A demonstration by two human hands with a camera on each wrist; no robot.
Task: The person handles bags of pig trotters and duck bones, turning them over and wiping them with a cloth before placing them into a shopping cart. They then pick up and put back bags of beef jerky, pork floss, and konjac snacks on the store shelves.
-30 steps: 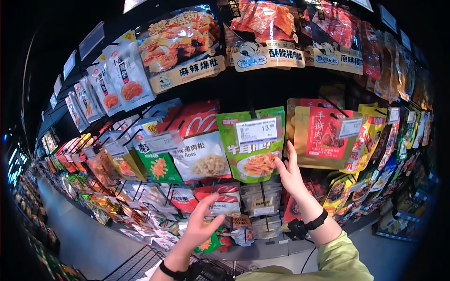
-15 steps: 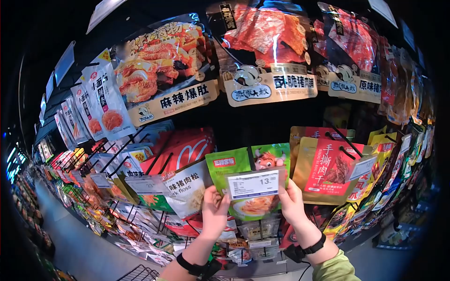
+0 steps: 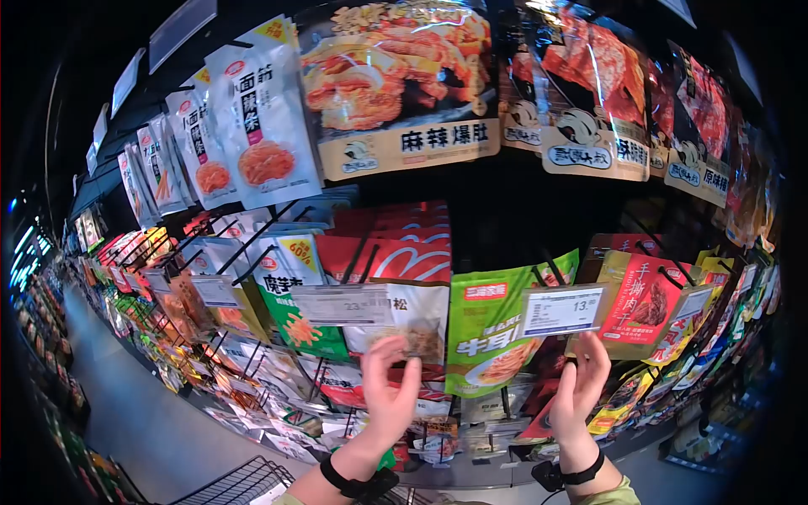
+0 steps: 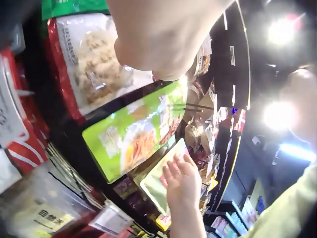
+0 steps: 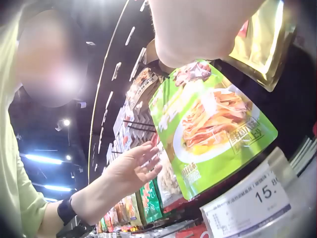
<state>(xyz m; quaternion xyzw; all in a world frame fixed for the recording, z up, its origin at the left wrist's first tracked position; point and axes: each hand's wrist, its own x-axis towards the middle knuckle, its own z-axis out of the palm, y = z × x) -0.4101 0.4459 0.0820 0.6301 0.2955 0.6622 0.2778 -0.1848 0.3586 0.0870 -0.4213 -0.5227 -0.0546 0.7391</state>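
A green bag (image 3: pixel 488 341) with a picture of a dish of food hangs from a hook, slightly tilted, behind a price tag (image 3: pixel 562 311) marked 13. To its left hangs a red-and-white pork floss bag (image 3: pixel 425 307). My left hand (image 3: pixel 389 400) is raised before that bag's lower part, fingers loosely bent with nothing between them. Below the price tag, off the green bag's right side, my right hand (image 3: pixel 579 396) is held up with relaxed fingers. The left wrist view shows the right hand (image 4: pixel 183 186) beside a gold bag (image 4: pixel 156 181).
Gold bags with red labels (image 3: pixel 646 295) hang at the right. Large snack bags (image 3: pixel 404 93) line the row above, and black hooks (image 3: pixel 244 252) stick out at the left. More packets fill the lower rows. A black wire basket (image 3: pixel 231 484) stands at the bottom.
Half a second ago both hands were at the green bag's sides; now they are apart from it, the left in front of the pork floss. The head view has turned left.
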